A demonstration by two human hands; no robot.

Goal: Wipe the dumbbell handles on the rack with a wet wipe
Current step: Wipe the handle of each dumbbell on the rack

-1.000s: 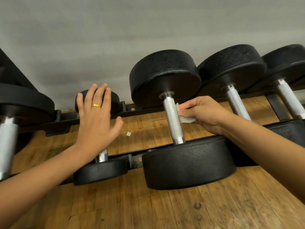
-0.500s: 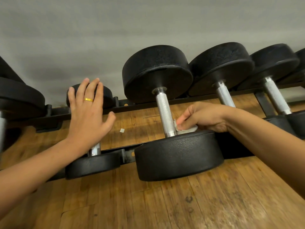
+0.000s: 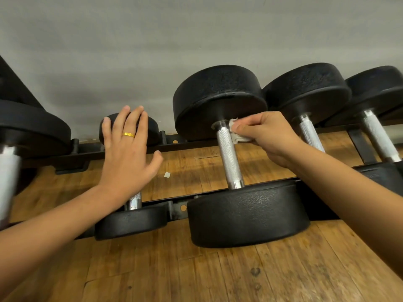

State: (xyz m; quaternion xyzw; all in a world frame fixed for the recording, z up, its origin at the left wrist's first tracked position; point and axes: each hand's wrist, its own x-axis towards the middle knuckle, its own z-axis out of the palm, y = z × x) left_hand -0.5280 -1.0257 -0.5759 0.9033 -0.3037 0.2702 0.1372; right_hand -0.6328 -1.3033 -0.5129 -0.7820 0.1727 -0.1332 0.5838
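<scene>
Small dumbbell's handle (image 3: 133, 201) sits mostly hidden behind the left grip (image 3: 128, 153) — leftmost dumbbell (image 3: 32, 129) is blurred and edge-cut — wet wipe (image 3: 237, 137) lies half buried in the right grip (image 3: 269, 136).

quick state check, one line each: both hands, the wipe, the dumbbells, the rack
right hand: fingers pinch the wet wipe
wet wipe: crumpled, pressed on the far end of the big dumbbell's handle
big dumbbell: resting on the rack, untilted
left hand: fingers straight and spread, holding nothing
small dumbbell: on the rack, handle mostly hidden behind the left hand
rack: loaded with a row of dumbbells
</scene>
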